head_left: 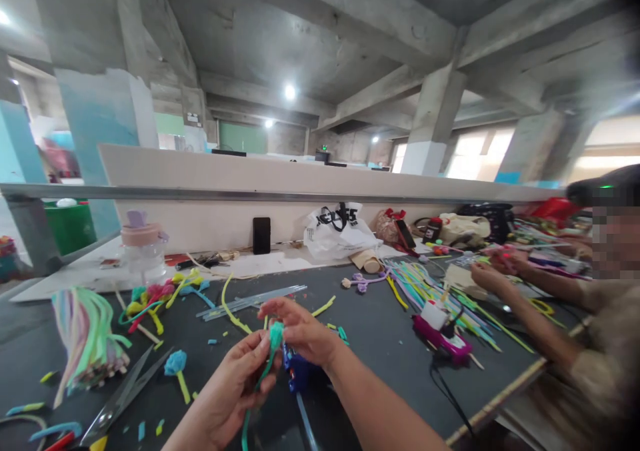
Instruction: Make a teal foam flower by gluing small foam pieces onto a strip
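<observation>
My left hand is closed around the stem of a green pipe cleaner flower, whose bunched head stands up between thumb and fingers. Its thin stem trails down below the hand. Beside the head is my right hand, fingers apart and bent toward it, the nearest ones at its edge. Just under the right hand a blue glue gun lies on the table, partly hidden by the wrist, with a clear glue stick behind it. A blue pipe cleaner flower on a yellow stem rests to the left, near large scissors.
Pastel pipe cleaners stand bundled at left, beside small coloured flowers. Clear glue sticks lie ahead. A phone leans on the partition. At right are a magenta power strip, loose pipe cleaners and a co-worker's arms.
</observation>
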`<state>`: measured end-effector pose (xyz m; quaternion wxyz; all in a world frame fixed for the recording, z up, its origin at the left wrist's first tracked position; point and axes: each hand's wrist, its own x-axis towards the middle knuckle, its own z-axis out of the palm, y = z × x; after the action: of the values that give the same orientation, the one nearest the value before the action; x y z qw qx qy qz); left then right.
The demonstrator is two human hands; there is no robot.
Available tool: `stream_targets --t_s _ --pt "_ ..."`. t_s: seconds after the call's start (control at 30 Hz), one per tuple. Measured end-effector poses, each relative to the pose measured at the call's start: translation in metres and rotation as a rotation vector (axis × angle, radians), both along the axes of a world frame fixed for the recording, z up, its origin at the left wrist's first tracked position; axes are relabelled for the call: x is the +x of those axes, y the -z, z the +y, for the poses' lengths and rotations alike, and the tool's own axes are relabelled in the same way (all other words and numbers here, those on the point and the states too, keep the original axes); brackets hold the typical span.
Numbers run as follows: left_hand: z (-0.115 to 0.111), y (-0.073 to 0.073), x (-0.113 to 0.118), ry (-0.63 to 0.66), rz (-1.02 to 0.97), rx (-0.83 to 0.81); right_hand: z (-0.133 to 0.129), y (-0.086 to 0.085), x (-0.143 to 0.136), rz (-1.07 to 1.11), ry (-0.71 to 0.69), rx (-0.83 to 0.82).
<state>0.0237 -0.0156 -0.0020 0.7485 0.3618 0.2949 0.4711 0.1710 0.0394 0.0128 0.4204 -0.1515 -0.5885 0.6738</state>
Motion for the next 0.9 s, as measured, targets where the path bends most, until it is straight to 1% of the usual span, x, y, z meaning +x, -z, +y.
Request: stream_targets --t_s 0.07,0.1,0.23,0.33,0.4,0.47,0.53,0.6,0.67,0.77,0.83,0.9 --pt "-0.001 0.000 -0.002 0.015 -0.050 0.042 0.001 -0.009 -0.002 0.071 0.014 -0.009" --pt "-0.001 0.001 -0.003 0.014 -0.072 0.060 0.001 -0.014 -0.004 0.097 0.046 -0.003" --pt "-0.004 0.001 -0.008 0.021 -0.150 0.158 0.007 -0.033 -0.015 0.079 0.278 0.027" --pt "-0.009 -0.005 -0.010 0.002 -0.178 0.175 0.009 -0.038 -0.020 0.019 0.396 0.022" --pt "-0.011 -0.014 -0.012 -0.028 -0.180 0.152 0.007 -0.037 -0.018 -0.036 0.456 0.027" --pt "-0.009 -0.024 -0.015 -0.101 -0.232 0.159 0.004 -0.033 -0.012 -0.108 0.525 0.045" --pt "-0.004 -0.033 -0.019 -0.167 -0.272 0.164 0.000 -0.026 -0.004 -0.194 0.594 0.077" --pt "0.003 -0.039 -0.026 -0.224 -0.303 0.170 -0.005 -0.018 0.003 -0.297 0.660 0.122" --pt "0.009 -0.038 -0.034 -0.265 -0.340 0.179 -0.009 -0.010 0.009 -0.416 0.710 0.181" --pt "0.015 -0.029 -0.050 -0.308 -0.386 0.184 -0.012 0.000 0.013 -0.605 0.734 0.305" --pt "0.015 -0.023 -0.060 -0.329 -0.429 0.187 -0.011 0.003 0.010 -0.734 0.716 0.413" --pt "0.013 -0.021 -0.067 -0.328 -0.500 0.215 -0.008 0.004 0.000 -0.872 0.662 0.531"
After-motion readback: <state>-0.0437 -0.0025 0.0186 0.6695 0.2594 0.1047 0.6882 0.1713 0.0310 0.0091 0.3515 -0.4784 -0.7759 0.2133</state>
